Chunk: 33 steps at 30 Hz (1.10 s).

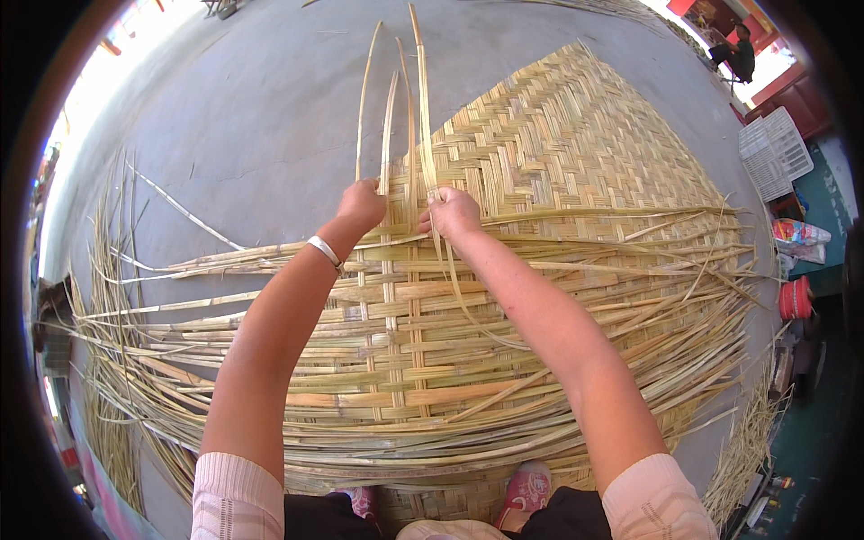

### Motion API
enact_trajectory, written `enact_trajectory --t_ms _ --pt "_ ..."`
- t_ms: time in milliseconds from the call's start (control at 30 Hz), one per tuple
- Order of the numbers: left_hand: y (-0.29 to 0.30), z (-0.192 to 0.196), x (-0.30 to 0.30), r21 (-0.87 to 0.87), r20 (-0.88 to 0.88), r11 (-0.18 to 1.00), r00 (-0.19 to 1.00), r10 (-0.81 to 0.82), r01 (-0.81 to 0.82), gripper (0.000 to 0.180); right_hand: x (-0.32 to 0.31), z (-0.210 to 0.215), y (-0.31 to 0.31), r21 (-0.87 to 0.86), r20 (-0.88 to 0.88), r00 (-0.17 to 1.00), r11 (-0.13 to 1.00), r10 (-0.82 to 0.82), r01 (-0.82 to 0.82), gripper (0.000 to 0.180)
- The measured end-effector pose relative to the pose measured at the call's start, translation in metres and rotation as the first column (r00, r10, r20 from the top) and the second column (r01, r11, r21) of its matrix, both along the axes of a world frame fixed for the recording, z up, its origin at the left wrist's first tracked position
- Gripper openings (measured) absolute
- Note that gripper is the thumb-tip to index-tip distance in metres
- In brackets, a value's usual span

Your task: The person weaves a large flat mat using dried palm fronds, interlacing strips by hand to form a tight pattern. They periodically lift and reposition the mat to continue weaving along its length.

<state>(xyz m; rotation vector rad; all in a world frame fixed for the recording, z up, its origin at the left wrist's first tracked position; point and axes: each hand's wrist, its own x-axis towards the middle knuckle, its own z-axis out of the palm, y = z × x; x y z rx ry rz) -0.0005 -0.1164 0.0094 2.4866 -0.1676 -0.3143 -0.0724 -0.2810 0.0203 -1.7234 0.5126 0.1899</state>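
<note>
A large woven reed mat (576, 135) spreads over the ground before me, its finished herringbone weave at the far right. My left hand (363, 204), with a silver bangle (325, 251) at the wrist, is closed at the mat's left working edge around the lower part of a pale split-reed strip (387, 135). Close to its right, my right hand (454, 214) pinches another reed strip (423, 99) that stands up and away from me. A thin loop of strip (463, 310) hangs below the right hand. Long loose reed strips (504, 378) run crosswise over the mat's near part.
Loose strip ends (117, 360) fan out over the grey floor (243, 99) at left. At right are a white plastic crate (774, 153), a red spool (794, 298) and a pile of reed scraps (747, 459). A person (738, 54) sits at the far right. My pink shoes (526, 490) rest at the near edge.
</note>
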Motion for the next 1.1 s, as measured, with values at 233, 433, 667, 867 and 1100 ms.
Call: enact_trajectory --t_ms 233,433,667,867,1100 --pt "-0.01 -0.012 0.043 -0.157 -0.49 0.95 0.857 0.163 -0.271 0.025 0.013 -0.017 0.001 0.084 -0.044 0.999 0.996 -0.009 0.012 0.02" --pt "0.003 -0.006 0.031 -0.498 -0.667 0.658 0.734 0.125 -0.565 0.031 0.02 -0.033 0.004 0.132 -0.094 0.995 0.99 -0.038 0.05 0.02" --pt "0.013 -0.008 0.024 -0.607 -0.647 0.524 0.755 0.111 -0.597 0.032 0.021 -0.029 0.004 -0.169 -0.042 0.978 0.964 0.203 -0.207 0.024" --pt "0.024 -0.018 0.018 -0.728 -0.595 0.43 0.804 -0.009 -0.534 0.029 0.037 -0.012 -0.014 -0.451 -0.221 0.803 0.672 0.554 -0.588 0.023" --pt "0.044 -0.044 0.011 -0.744 -0.485 0.474 0.869 0.101 -0.471 0.024 0.047 0.0 -0.039 -0.539 -0.38 0.73 0.505 0.568 -0.674 0.032"
